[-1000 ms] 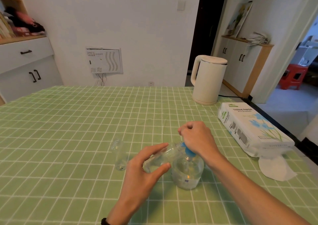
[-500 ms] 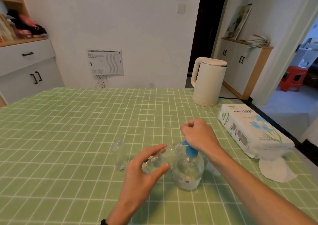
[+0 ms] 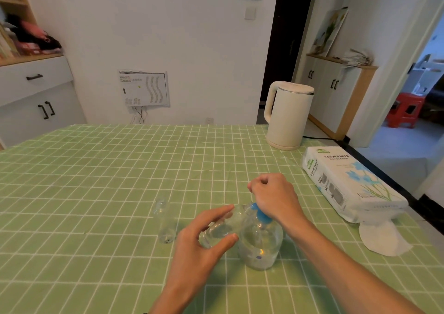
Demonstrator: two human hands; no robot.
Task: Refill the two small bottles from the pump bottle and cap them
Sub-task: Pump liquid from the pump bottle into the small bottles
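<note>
A clear pump bottle [image 3: 260, 244] with a blue pump head [image 3: 260, 214] stands on the green checked tablecloth [image 3: 96, 193]. My right hand [image 3: 274, 197] rests on top of the pump head with its fingers curled. My left hand [image 3: 204, 239] grips a small clear bottle [image 3: 225, 224], tilted with its mouth at the blue spout. A second small clear bottle [image 3: 164, 220] stands upright and uncapped to the left, apart from both hands. I see no caps.
A white kettle [image 3: 287, 116] stands at the back right. A tissue paper pack [image 3: 348, 184] lies along the right edge, with a loose tissue [image 3: 382, 239] in front of it. White cupboards stand beyond the table on both sides.
My right hand rose slightly on the pump head and has come back down a little. My left hand keeps the small bottle at the spout.
</note>
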